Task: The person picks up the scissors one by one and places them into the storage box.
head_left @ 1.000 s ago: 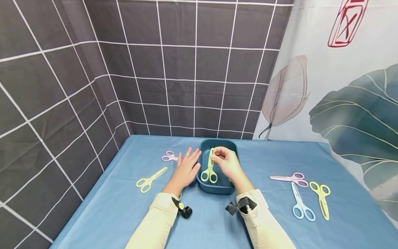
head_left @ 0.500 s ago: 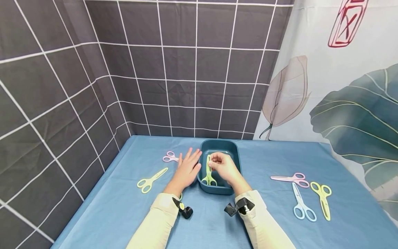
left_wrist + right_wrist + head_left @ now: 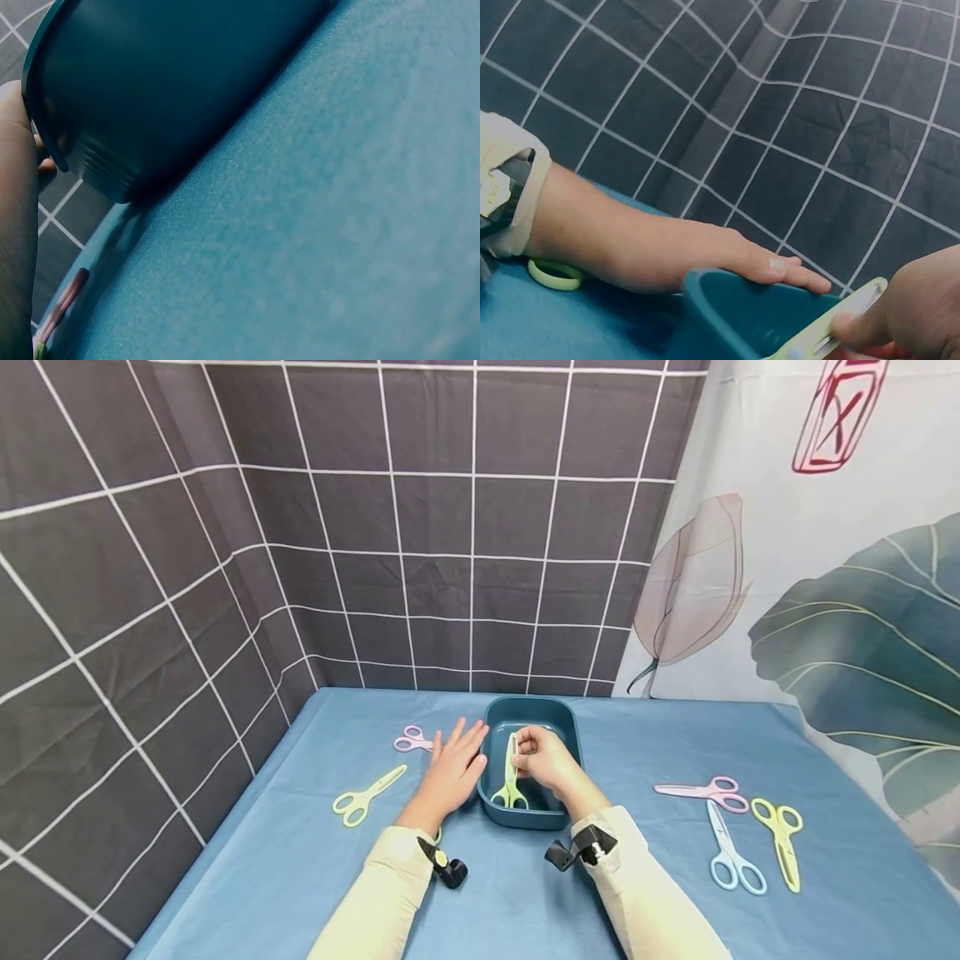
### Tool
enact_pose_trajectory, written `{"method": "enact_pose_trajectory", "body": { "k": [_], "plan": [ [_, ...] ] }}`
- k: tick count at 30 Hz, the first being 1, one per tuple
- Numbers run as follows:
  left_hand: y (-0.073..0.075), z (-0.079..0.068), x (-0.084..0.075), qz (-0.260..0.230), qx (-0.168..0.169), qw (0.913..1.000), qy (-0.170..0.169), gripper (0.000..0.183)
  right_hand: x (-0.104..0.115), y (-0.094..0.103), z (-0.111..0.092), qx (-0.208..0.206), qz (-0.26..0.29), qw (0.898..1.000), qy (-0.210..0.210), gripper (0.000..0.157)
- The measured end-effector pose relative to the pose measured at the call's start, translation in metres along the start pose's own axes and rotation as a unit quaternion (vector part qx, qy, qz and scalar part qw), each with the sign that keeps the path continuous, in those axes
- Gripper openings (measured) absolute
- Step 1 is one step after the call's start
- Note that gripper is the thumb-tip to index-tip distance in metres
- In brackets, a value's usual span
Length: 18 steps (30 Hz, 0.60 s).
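Note:
A yellow-green pair of scissors (image 3: 510,777) is pinched near its blade end by my right hand (image 3: 549,758), handle loops pointing down inside the dark teal tray (image 3: 531,818). The right wrist view shows thumb and fingers on the scissors' blade (image 3: 855,304). My left hand (image 3: 450,770) lies with straight, spread fingers along the tray's left rim, and in the right wrist view its fingers rest on that rim. Pink scissors (image 3: 410,740) are partly covered by the left hand. A green handle loop (image 3: 555,274) peeks out under the left wrist.
Pale yellow scissors (image 3: 367,795) lie left of the left hand. Over on the right are pink scissors (image 3: 701,791), light blue scissors (image 3: 731,852) and yellow scissors (image 3: 780,843). A grid-patterned curtain (image 3: 435,585) stands behind the blue cloth-covered table (image 3: 495,893).
My right hand has lowered the yellow-green scissors into the tray, then shifted them slightly to the right. The left hand has stayed at the rim.

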<state>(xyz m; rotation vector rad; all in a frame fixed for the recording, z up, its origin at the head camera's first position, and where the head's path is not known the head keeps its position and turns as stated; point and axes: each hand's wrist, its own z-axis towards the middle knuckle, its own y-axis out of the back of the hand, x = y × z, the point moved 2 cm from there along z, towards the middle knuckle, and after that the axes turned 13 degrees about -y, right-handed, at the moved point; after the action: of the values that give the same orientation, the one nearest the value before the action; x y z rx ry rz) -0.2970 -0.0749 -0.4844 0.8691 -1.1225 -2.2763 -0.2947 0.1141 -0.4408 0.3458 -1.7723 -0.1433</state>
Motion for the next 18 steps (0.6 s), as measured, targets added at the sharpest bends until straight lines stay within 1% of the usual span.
{"method": "enact_pose_trajectory", "body": {
  "k": [3, 6, 9, 12, 14, 17, 18],
  "plan": [
    [-0.001, 0.000, 0.001, -0.001, -0.004, 1.0000, 0.000, 0.052, 0.005, 0.001, 0.002, 0.021, -0.023, 0.999, -0.023, 0.024],
    [0.000, 0.001, 0.001, -0.004, -0.006, 1.0000, 0.000, 0.052, 0.007, 0.001, 0.007, 0.039, -0.029, 0.997, -0.052, 0.026],
    [0.002, 0.002, -0.001, -0.005, -0.005, 1.0000, 0.000, 0.052, 0.005, 0.000, 0.013, 0.047, -0.033, 0.995, -0.079, 0.026],
    [0.003, 0.002, -0.002, -0.004, -0.007, 1.0000, -0.003, 0.052, 0.000, -0.002, 0.017, 0.050, -0.051, 0.992, -0.100, 0.023],
    [0.003, 0.001, -0.003, -0.007, -0.012, 0.9999, -0.004, 0.052, -0.003, -0.004, 0.020, 0.050, -0.072, 0.990, -0.109, 0.020],
    [0.002, -0.001, -0.002, -0.008, -0.011, 0.9999, -0.002, 0.052, -0.007, -0.006, 0.022, 0.051, -0.108, 0.985, -0.122, 0.011],
    [0.002, -0.001, -0.002, -0.008, -0.010, 0.9999, -0.001, 0.052, -0.007, -0.007, 0.022, 0.052, -0.120, 0.983, -0.126, 0.011]
  ]
}}
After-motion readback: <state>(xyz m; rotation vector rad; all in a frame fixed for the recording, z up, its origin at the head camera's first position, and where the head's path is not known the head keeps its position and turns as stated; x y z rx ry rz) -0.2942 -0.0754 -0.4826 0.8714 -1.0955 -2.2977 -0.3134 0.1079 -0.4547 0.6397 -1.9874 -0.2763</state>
